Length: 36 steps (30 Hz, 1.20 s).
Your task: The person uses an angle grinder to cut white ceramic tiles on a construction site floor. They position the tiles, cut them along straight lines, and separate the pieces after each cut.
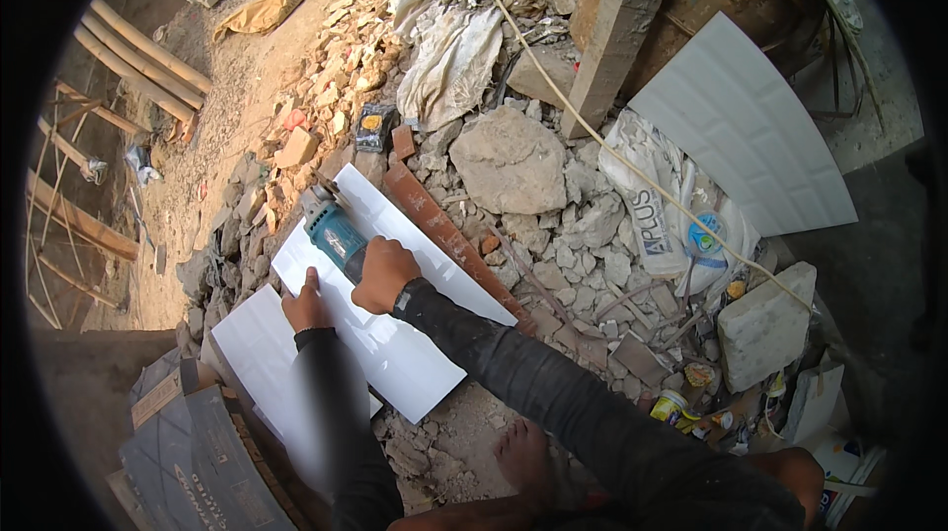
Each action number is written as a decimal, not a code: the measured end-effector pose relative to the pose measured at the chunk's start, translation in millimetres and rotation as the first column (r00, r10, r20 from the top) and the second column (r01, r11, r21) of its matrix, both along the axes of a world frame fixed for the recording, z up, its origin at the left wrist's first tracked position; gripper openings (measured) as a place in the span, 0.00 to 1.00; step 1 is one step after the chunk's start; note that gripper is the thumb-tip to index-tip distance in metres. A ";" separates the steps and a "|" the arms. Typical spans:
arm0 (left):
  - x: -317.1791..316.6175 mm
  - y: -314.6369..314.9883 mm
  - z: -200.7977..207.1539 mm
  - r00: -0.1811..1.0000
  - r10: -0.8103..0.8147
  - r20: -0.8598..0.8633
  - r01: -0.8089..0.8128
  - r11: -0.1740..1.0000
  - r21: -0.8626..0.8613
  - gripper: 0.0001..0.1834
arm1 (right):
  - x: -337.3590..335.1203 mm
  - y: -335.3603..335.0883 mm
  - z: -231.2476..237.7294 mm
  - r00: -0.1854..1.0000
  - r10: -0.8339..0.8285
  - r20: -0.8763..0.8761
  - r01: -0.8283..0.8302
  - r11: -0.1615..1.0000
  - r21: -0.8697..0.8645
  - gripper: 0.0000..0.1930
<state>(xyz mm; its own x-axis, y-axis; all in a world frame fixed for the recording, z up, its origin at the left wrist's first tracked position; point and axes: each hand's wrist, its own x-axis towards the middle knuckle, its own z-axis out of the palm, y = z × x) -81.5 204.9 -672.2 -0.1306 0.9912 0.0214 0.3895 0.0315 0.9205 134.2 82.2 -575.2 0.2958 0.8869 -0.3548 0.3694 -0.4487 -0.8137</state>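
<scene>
My right hand point(386, 275) is closed round the body of a teal angle grinder point(338, 236). The grinder's head and disc are over the far left end of a white tile point(405, 358), at its edge; whether the disc touches it I cannot tell. With the thumb stretched along the surface, my left hand point(307, 308) grips the left side of this tile; its other fingers are mostly hidden. A second white tile point(247, 334) lies to the left, partly under my left forearm. Beside the first tile's right edge runs a reddish-brown bar point(449, 240).
Broken concrete and rubble surround the tiles, with a large chunk point(509, 158) beyond them. A pale cable point(632, 164) crosses at right, near a patterned white tile point(746, 131) and a concrete post point(624, 28). A grey carton point(197, 452) stands lower left; a bare foot point(523, 452) shows below.
</scene>
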 end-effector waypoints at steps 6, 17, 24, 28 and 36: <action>2.2 -3.4 10.1 1.000 0.009 -0.025 -0.013 0.992 -0.127 0.25 | 1.7 -6.4 2.8 1.000 0.007 -0.030 -0.007 1.000 -0.025 0.31; 0.4 -0.2 1.9 0.999 0.027 -0.046 -0.028 0.999 -0.030 0.23 | 1.2 -6.9 1.8 1.000 -0.001 -0.023 0.000 1.000 -0.020 0.30; 5.8 -6.3 19.6 0.996 0.016 -0.088 -0.029 0.988 -0.151 0.23 | 1.6 -13.7 2.4 0.999 -0.004 -0.033 0.004 1.000 -0.016 0.30; 7.2 -6.1 18.6 0.998 0.042 -0.045 -0.048 0.985 -0.166 0.23 | 3.4 -18.9 4.8 0.999 0.004 -0.040 -0.005 1.000 -0.031 0.30; 2.7 -2.0 6.5 0.997 0.027 -0.066 -0.029 0.999 -0.038 0.26 | 3.1 -20.8 3.3 0.999 -0.006 -0.051 0.004 1.000 -0.023 0.31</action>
<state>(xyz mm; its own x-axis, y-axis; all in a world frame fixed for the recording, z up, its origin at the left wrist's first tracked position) -78.8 202.9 -665.7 -0.1578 0.9874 -0.0074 0.4469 0.0781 0.8911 137.3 61.4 -571.8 0.2812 0.8771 -0.3893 0.3255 -0.4688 -0.8211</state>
